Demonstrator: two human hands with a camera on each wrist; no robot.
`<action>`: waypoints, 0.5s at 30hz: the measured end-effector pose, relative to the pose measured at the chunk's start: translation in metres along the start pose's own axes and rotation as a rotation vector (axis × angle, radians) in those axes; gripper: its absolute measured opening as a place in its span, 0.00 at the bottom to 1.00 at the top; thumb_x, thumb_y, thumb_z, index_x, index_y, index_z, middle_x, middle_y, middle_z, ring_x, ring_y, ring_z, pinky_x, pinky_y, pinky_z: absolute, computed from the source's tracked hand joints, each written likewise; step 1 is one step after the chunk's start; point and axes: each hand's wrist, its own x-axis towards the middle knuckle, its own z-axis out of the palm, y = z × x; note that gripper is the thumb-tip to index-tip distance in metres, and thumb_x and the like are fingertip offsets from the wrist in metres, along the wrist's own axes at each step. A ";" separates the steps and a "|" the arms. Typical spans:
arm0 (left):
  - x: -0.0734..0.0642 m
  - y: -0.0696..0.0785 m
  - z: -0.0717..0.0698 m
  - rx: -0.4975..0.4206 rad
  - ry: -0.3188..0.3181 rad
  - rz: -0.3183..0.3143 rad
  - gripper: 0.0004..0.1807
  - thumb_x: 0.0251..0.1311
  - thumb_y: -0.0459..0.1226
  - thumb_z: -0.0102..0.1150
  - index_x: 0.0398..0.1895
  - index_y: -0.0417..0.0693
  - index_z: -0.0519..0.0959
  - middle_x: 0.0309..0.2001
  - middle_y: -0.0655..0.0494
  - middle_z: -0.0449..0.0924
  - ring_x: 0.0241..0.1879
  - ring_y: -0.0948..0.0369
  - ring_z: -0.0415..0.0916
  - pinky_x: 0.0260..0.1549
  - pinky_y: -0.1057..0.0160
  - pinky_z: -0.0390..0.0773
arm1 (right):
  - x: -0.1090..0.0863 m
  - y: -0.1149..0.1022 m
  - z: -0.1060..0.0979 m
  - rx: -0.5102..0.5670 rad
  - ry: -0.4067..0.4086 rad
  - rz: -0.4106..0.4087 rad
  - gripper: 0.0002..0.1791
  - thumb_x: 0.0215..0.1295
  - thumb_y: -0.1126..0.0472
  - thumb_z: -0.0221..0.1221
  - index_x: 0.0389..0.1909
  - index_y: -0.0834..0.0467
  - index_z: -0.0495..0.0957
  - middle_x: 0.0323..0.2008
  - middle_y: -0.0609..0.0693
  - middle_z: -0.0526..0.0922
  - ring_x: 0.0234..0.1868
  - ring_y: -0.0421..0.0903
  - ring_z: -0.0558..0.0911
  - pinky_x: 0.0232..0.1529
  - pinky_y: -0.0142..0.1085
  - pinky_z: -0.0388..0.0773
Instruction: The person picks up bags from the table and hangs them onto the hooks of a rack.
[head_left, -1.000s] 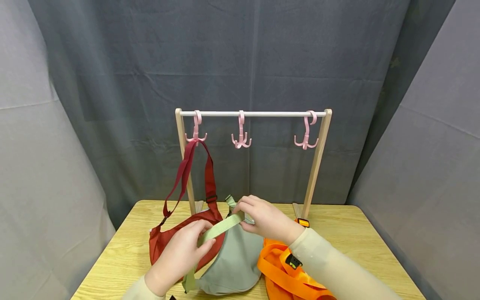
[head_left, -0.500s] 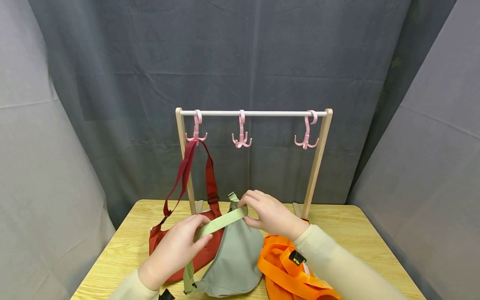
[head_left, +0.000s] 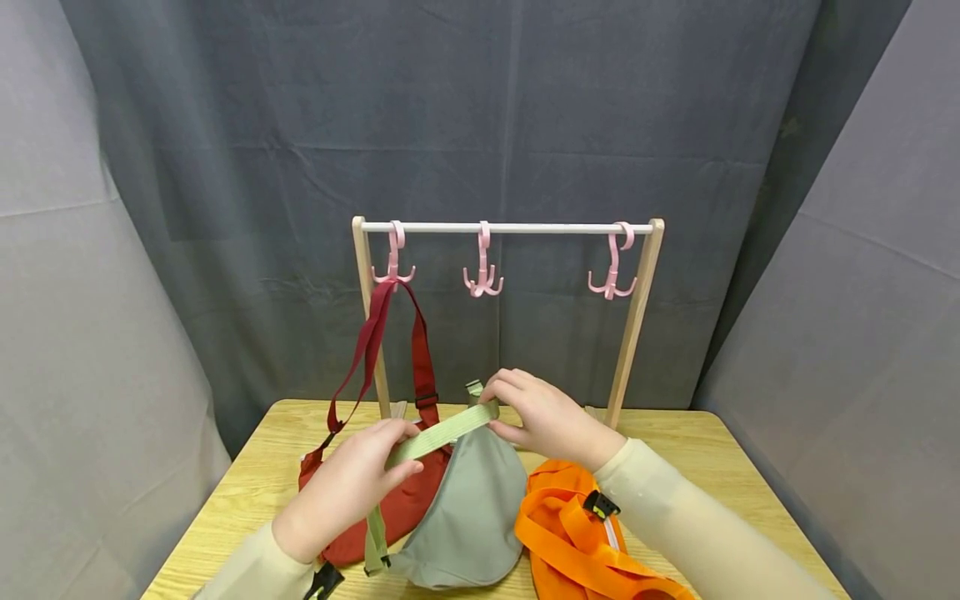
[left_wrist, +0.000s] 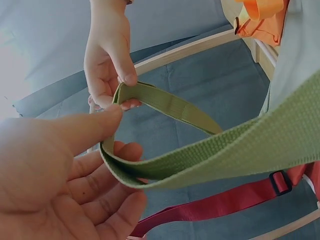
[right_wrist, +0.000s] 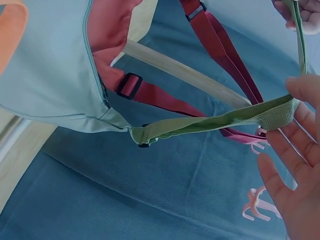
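Observation:
A grey-green sling bag (head_left: 476, 508) is at the middle of the table, its light green strap (head_left: 446, 432) raised in both hands. My left hand (head_left: 341, 487) pinches the strap at the left, where the webbing bends round between thumb and fingers in the left wrist view. Up and to the right, my right hand (head_left: 551, 423) pinches it between thumb and fingertips. The stretch between the hands slants upward to the right. From the right hand the strap (right_wrist: 200, 127) leads to a black buckle (right_wrist: 144, 136) at the bag's narrow end.
Behind stands a wooden rack with a white rail (head_left: 547, 227) and three pink hooks, including a middle hook (head_left: 483, 267). A red bag (head_left: 405, 500) hangs by its strap (head_left: 367, 342) from the left hook (head_left: 392, 254). An orange bag (head_left: 562, 542) lies below my right forearm.
My right hand has moved up and to the right with the strap, and the bag's upper end has followed. My left hand has shifted slightly left and up, still holding the strap.

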 end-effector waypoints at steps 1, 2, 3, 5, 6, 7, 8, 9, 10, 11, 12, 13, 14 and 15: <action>0.001 -0.001 -0.001 0.004 0.001 0.005 0.17 0.56 0.37 0.76 0.48 0.48 0.81 0.37 0.64 0.79 0.28 0.70 0.70 0.31 0.69 0.75 | 0.001 0.000 -0.001 -0.001 0.000 -0.002 0.16 0.64 0.59 0.71 0.49 0.52 0.79 0.47 0.44 0.81 0.48 0.42 0.79 0.53 0.36 0.81; 0.002 -0.002 -0.001 0.010 0.002 0.011 0.18 0.56 0.37 0.76 0.48 0.48 0.82 0.38 0.63 0.80 0.29 0.70 0.70 0.32 0.69 0.76 | 0.001 0.000 -0.002 0.000 0.002 -0.004 0.16 0.64 0.59 0.71 0.50 0.53 0.79 0.48 0.44 0.81 0.48 0.42 0.79 0.54 0.37 0.81; 0.003 -0.002 -0.002 0.015 0.004 0.017 0.18 0.56 0.37 0.77 0.49 0.48 0.82 0.39 0.63 0.80 0.29 0.70 0.71 0.32 0.69 0.76 | 0.001 0.001 -0.003 0.001 0.005 -0.008 0.16 0.63 0.59 0.71 0.50 0.53 0.79 0.48 0.45 0.81 0.49 0.43 0.80 0.55 0.37 0.81; 0.005 -0.004 -0.003 0.024 0.011 0.036 0.19 0.55 0.37 0.77 0.49 0.48 0.81 0.39 0.63 0.81 0.30 0.70 0.71 0.33 0.68 0.77 | 0.002 0.001 -0.005 0.006 0.008 -0.011 0.17 0.63 0.59 0.72 0.50 0.54 0.79 0.49 0.46 0.81 0.50 0.43 0.80 0.56 0.38 0.81; 0.006 -0.005 -0.003 0.031 0.016 0.048 0.19 0.55 0.37 0.77 0.49 0.48 0.81 0.39 0.63 0.81 0.30 0.70 0.72 0.33 0.68 0.77 | 0.003 0.001 -0.006 0.006 0.009 -0.013 0.17 0.63 0.59 0.72 0.51 0.54 0.79 0.50 0.46 0.82 0.51 0.44 0.80 0.57 0.38 0.81; 0.007 -0.005 -0.004 0.037 0.022 0.060 0.19 0.55 0.37 0.77 0.48 0.48 0.81 0.40 0.63 0.81 0.31 0.69 0.72 0.34 0.68 0.77 | 0.003 0.001 -0.007 0.007 0.010 -0.015 0.17 0.63 0.59 0.72 0.51 0.54 0.79 0.50 0.46 0.82 0.52 0.44 0.80 0.57 0.38 0.81; 0.009 -0.006 -0.005 0.040 0.026 0.068 0.18 0.55 0.37 0.77 0.48 0.49 0.81 0.40 0.63 0.81 0.31 0.69 0.71 0.34 0.68 0.77 | 0.004 0.002 -0.008 0.010 0.011 -0.015 0.18 0.63 0.59 0.72 0.51 0.54 0.79 0.50 0.46 0.82 0.52 0.44 0.80 0.58 0.38 0.81; 0.010 -0.006 -0.006 0.039 0.027 0.071 0.18 0.56 0.37 0.77 0.48 0.49 0.81 0.39 0.63 0.81 0.31 0.69 0.71 0.34 0.68 0.77 | 0.004 0.002 -0.009 0.011 0.010 -0.012 0.18 0.63 0.59 0.72 0.51 0.54 0.79 0.51 0.46 0.82 0.52 0.44 0.80 0.58 0.38 0.80; 0.011 -0.006 -0.007 0.036 0.025 0.070 0.18 0.56 0.37 0.76 0.48 0.49 0.81 0.39 0.63 0.81 0.31 0.68 0.71 0.33 0.68 0.76 | 0.004 0.002 -0.010 0.014 0.008 -0.009 0.18 0.63 0.59 0.72 0.51 0.54 0.78 0.51 0.46 0.81 0.53 0.44 0.80 0.59 0.38 0.80; 0.012 -0.006 -0.008 0.031 0.023 0.063 0.18 0.57 0.37 0.76 0.48 0.49 0.81 0.39 0.63 0.81 0.31 0.67 0.71 0.34 0.68 0.76 | 0.004 0.003 -0.011 0.016 0.007 -0.005 0.18 0.63 0.59 0.72 0.51 0.54 0.78 0.51 0.46 0.81 0.53 0.44 0.80 0.59 0.38 0.80; 0.014 -0.006 -0.008 0.025 0.021 0.056 0.17 0.57 0.37 0.76 0.49 0.49 0.81 0.39 0.63 0.81 0.31 0.66 0.72 0.34 0.68 0.77 | 0.005 0.003 -0.012 0.018 0.006 -0.001 0.18 0.63 0.59 0.72 0.51 0.53 0.78 0.51 0.46 0.81 0.52 0.44 0.80 0.59 0.38 0.80; 0.015 -0.006 -0.009 0.018 0.020 0.048 0.17 0.58 0.37 0.75 0.49 0.49 0.82 0.39 0.63 0.81 0.32 0.66 0.72 0.35 0.67 0.77 | 0.005 0.004 -0.013 0.024 0.007 0.001 0.18 0.63 0.60 0.72 0.51 0.54 0.78 0.50 0.46 0.81 0.52 0.44 0.80 0.59 0.38 0.80; 0.016 -0.005 -0.010 0.007 0.019 0.036 0.17 0.58 0.37 0.75 0.49 0.49 0.82 0.39 0.62 0.81 0.32 0.66 0.73 0.35 0.67 0.77 | 0.006 0.004 -0.014 0.027 0.008 0.003 0.18 0.63 0.60 0.72 0.51 0.54 0.78 0.50 0.46 0.81 0.52 0.44 0.80 0.59 0.38 0.80; 0.016 -0.005 -0.010 -0.004 0.018 0.024 0.16 0.59 0.38 0.74 0.49 0.49 0.82 0.39 0.62 0.81 0.33 0.65 0.73 0.36 0.67 0.78 | 0.006 0.005 -0.014 0.031 0.007 0.005 0.18 0.63 0.60 0.72 0.51 0.54 0.78 0.50 0.45 0.81 0.52 0.45 0.80 0.58 0.38 0.80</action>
